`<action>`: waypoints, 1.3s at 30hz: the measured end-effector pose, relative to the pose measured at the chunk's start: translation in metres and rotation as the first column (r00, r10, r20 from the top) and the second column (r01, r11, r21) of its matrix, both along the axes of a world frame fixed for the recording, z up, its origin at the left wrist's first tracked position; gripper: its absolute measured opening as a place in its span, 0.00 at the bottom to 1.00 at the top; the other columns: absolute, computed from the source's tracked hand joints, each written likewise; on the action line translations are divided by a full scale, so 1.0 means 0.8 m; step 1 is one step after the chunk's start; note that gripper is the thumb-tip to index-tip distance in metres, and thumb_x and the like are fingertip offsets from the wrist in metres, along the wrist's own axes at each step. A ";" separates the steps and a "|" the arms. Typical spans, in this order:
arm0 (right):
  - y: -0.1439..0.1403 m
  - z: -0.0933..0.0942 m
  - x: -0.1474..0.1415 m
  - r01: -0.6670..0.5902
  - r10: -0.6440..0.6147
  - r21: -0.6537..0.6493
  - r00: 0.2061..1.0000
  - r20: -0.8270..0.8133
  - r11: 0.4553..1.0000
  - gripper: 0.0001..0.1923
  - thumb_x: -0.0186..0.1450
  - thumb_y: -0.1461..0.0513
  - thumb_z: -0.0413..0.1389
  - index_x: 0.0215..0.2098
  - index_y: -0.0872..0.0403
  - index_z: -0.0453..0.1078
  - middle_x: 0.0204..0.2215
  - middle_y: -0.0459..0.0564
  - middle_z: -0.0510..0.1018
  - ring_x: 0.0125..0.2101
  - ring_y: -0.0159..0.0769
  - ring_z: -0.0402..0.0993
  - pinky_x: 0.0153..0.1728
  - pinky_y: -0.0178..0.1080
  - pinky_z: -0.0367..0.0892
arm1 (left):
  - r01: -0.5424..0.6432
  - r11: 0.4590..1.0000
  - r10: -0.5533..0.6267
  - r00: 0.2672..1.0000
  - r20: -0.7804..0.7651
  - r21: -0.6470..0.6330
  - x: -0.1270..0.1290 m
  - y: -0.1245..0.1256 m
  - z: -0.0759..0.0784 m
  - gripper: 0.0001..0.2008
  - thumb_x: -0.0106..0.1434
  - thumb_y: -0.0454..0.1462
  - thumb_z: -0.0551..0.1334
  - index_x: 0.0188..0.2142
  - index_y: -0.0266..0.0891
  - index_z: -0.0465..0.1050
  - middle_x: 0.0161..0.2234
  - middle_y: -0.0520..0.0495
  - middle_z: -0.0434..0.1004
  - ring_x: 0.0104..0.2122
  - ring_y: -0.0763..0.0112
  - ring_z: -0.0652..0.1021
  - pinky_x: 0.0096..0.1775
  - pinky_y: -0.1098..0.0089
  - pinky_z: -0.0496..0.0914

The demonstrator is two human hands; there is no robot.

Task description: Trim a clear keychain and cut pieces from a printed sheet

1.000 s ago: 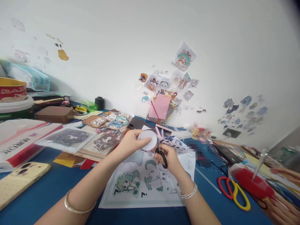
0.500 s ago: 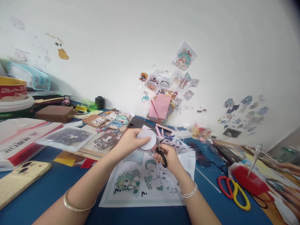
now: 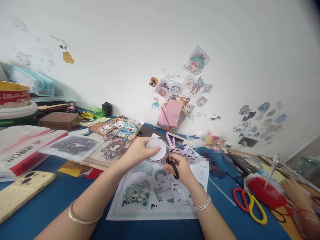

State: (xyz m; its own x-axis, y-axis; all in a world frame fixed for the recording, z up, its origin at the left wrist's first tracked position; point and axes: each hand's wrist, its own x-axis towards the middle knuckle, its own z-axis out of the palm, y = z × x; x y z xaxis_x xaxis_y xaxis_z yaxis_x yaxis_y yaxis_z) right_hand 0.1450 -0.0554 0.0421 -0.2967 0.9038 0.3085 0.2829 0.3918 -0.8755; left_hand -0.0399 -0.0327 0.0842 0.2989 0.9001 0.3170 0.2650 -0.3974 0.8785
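My left hand (image 3: 143,149) pinches a white round paper piece (image 3: 155,148), its thumb lying on the face. Black-handled scissors (image 3: 173,167) are in my right hand (image 3: 181,166), with the blades upright along the right edge of the round piece. Whether the blades are cutting into the paper cannot be made out. Below both hands a printed sheet (image 3: 136,213) with green cartoon figures and loose part shapes lies on the blue tabletop. Another printed paper (image 3: 190,155) with black marks stands behind my right hand.
Red-and-yellow scissors (image 3: 250,205) and a red container (image 3: 267,193) lie at right, near another person's hand (image 3: 295,193). A phone (image 3: 27,190), a plastic-sleeved picture (image 3: 75,146), and character cutouts (image 3: 122,130) are on the left. Pink pens (image 3: 170,141) lie behind my hands.
My hands, the round paper and the scissors hold almost the same position. At the far right, the other person's hand has moved up and inward beside the red container.
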 end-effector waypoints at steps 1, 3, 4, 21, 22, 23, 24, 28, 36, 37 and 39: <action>0.000 0.000 0.000 -0.002 0.002 0.003 1.000 0.003 1.000 0.16 0.53 0.52 0.59 0.29 0.56 0.66 0.13 0.40 0.63 0.16 0.28 0.59 0.18 0.33 0.57 | -0.003 1.000 0.003 1.000 -0.002 -0.002 0.000 0.000 0.000 0.13 0.49 0.42 0.60 0.29 0.34 0.74 0.24 0.48 0.75 0.25 0.69 0.72 0.23 0.74 0.62; 0.000 0.000 0.000 -0.003 0.003 0.006 1.000 0.001 1.000 0.16 0.52 0.52 0.59 0.29 0.56 0.66 0.14 0.41 0.64 0.16 0.28 0.60 0.19 0.33 0.58 | -0.012 1.000 0.012 1.000 -0.007 -0.005 0.000 0.000 0.001 0.13 0.49 0.42 0.60 0.29 0.33 0.74 0.24 0.48 0.75 0.25 0.69 0.72 0.23 0.74 0.62; 0.000 0.001 0.000 -0.003 0.003 0.005 1.000 -0.001 1.000 0.16 0.52 0.52 0.59 0.29 0.56 0.66 0.14 0.41 0.64 0.17 0.29 0.60 0.19 0.33 0.58 | -0.014 1.000 0.014 1.000 -0.011 -0.008 0.000 0.000 0.002 0.13 0.48 0.42 0.60 0.29 0.33 0.74 0.24 0.48 0.75 0.25 0.70 0.71 0.23 0.74 0.62; -0.003 0.002 -0.002 -0.003 0.003 -0.021 0.999 -0.039 1.000 0.18 0.51 0.50 0.59 0.29 0.56 0.66 0.14 0.41 0.65 0.16 0.28 0.60 0.18 0.33 0.59 | 0.011 1.000 -0.011 1.000 -0.009 -0.018 -0.001 0.001 0.001 0.13 0.49 0.42 0.60 0.30 0.34 0.74 0.25 0.48 0.75 0.25 0.70 0.71 0.23 0.75 0.62; -0.003 0.002 -0.002 -0.006 0.005 -0.018 0.999 -0.039 1.000 0.19 0.51 0.49 0.59 0.29 0.56 0.66 0.14 0.42 0.65 0.16 0.29 0.60 0.18 0.33 0.60 | 0.009 1.000 -0.009 1.000 -0.004 -0.014 -0.001 0.001 0.001 0.13 0.49 0.42 0.60 0.30 0.34 0.74 0.25 0.48 0.75 0.25 0.70 0.72 0.23 0.75 0.62; -0.003 0.002 -0.002 -0.006 0.006 -0.016 0.999 -0.036 1.000 0.19 0.51 0.49 0.59 0.29 0.56 0.66 0.14 0.42 0.65 0.16 0.29 0.60 0.18 0.33 0.60 | 0.007 1.000 -0.007 1.000 0.000 -0.011 0.000 0.000 0.000 0.13 0.49 0.42 0.60 0.30 0.34 0.74 0.25 0.48 0.75 0.25 0.70 0.72 0.23 0.75 0.62; -0.002 0.002 -0.002 -0.006 0.006 -0.015 0.999 -0.032 1.000 0.19 0.51 0.49 0.59 0.29 0.56 0.66 0.14 0.42 0.65 0.16 0.29 0.60 0.18 0.33 0.60 | 0.005 1.000 -0.005 1.000 0.005 -0.009 0.000 0.000 0.000 0.13 0.49 0.42 0.60 0.30 0.34 0.74 0.26 0.48 0.75 0.25 0.70 0.72 0.23 0.75 0.62; -0.003 0.003 -0.002 0.008 -0.008 -0.025 1.000 -0.019 1.000 0.19 0.50 0.49 0.59 0.29 0.56 0.67 0.14 0.41 0.65 0.16 0.28 0.59 0.18 0.33 0.60 | 0.012 1.000 -0.012 1.000 0.011 -0.013 0.000 0.001 -0.001 0.12 0.49 0.42 0.60 0.30 0.34 0.74 0.25 0.47 0.75 0.25 0.69 0.72 0.22 0.75 0.62; -0.005 0.005 -0.004 0.007 -0.008 -0.036 0.999 -0.042 0.999 0.19 0.50 0.49 0.60 0.29 0.56 0.66 0.14 0.41 0.65 0.16 0.28 0.59 0.17 0.33 0.59 | 0.022 1.000 -0.022 1.000 0.014 -0.020 -0.001 0.001 0.001 0.12 0.49 0.41 0.60 0.30 0.34 0.74 0.25 0.48 0.74 0.25 0.70 0.71 0.23 0.75 0.63; -0.005 0.006 -0.005 0.006 -0.008 -0.035 0.999 -0.048 0.999 0.19 0.50 0.49 0.60 0.28 0.56 0.66 0.14 0.41 0.65 0.16 0.28 0.59 0.17 0.33 0.59 | 0.023 0.999 -0.023 1.000 0.014 -0.025 -0.001 0.000 0.002 0.12 0.49 0.41 0.60 0.30 0.34 0.74 0.25 0.48 0.74 0.25 0.70 0.71 0.23 0.75 0.63; -0.005 0.005 -0.005 0.004 -0.006 -0.031 0.998 -0.057 1.000 0.19 0.49 0.49 0.60 0.28 0.55 0.66 0.14 0.41 0.65 0.16 0.28 0.59 0.17 0.33 0.59 | 0.027 0.999 -0.026 1.000 0.017 -0.035 -0.002 -0.001 0.003 0.13 0.48 0.41 0.61 0.30 0.34 0.74 0.25 0.48 0.73 0.25 0.70 0.71 0.23 0.75 0.63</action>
State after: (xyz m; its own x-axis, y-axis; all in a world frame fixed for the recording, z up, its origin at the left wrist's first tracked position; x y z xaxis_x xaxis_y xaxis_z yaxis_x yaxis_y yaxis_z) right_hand 0.1411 -0.0593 0.0465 -0.2749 0.9146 0.2967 0.2337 0.3629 -0.9020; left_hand -0.0413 -0.0336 0.0867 0.3177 0.9026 0.2906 0.2405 -0.3732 0.8960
